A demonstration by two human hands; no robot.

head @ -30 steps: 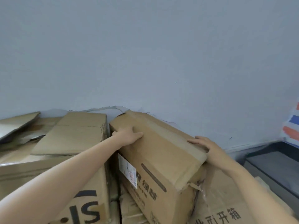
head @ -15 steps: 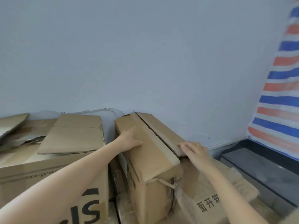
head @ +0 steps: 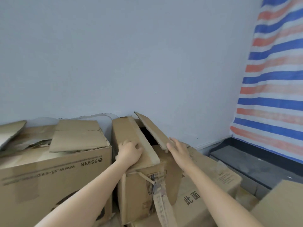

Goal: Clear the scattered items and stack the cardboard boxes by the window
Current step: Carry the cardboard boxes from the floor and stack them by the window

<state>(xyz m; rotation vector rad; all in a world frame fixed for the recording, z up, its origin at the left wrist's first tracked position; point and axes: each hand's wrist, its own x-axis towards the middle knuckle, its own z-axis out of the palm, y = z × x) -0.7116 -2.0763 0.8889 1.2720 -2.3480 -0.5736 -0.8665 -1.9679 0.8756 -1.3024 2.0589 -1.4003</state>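
A tall brown cardboard box [head: 141,185] stands upright in the middle, with torn tape hanging down its front. My left hand [head: 129,153] rests on its left top flap [head: 131,133], fingers lightly curled over the flap's inner edge. My right hand [head: 177,149] is flat with straight fingers beside the right top flap [head: 152,130], which is lifted and leaves a dark gap into the box. A large box printed 95338 [head: 54,177] stands to the left, touching the middle box. A lower box with Chinese print [head: 205,190] lies to the right.
A pale wall rises directly behind the boxes. A blue, red and white striped tarp [head: 270,79] hangs at the right above a dark sill [head: 246,158]. Loose flaps and flattened cardboard [head: 77,136] lie on the left box. Another box corner [head: 283,207] shows at the bottom right.
The middle box has turned to stand squarer to me. Its right flap has sprung up, opening a gap. My right hand has come off that flap, and the view has panned right.
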